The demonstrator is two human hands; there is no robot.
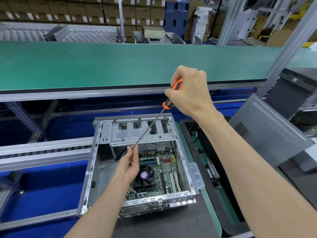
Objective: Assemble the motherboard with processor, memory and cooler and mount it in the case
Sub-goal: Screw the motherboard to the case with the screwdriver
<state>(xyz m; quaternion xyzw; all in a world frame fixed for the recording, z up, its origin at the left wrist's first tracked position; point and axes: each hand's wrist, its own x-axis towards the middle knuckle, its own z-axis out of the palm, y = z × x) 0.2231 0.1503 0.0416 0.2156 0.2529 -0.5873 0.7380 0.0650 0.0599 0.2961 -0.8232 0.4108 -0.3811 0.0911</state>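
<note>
Right hand (187, 90) fisted on screwdriver (154, 122) handle; left hand (131, 163) pinches its tip, probably seating a screw, above the cased motherboard (164, 176).

Single head cam, wide-angle, forward-down, close over open case (137, 169) on bench, conveyor (120, 66) beyond.

The scene is lit brightly and evenly from overhead; no single lamp is seen. Shadows are kept soft & faint, w/ only the inside of the open case (96, 170) darkened on its left wall. Mild glare is caught on the metal drive bracket (120, 134) and the green belt (103, 66). Strong wide-angle bending is seen at the edges: rails & posts are curved. The centre is rendered sharp; the far boxes (77, 12) are softened, corners slightly smeared.
</note>
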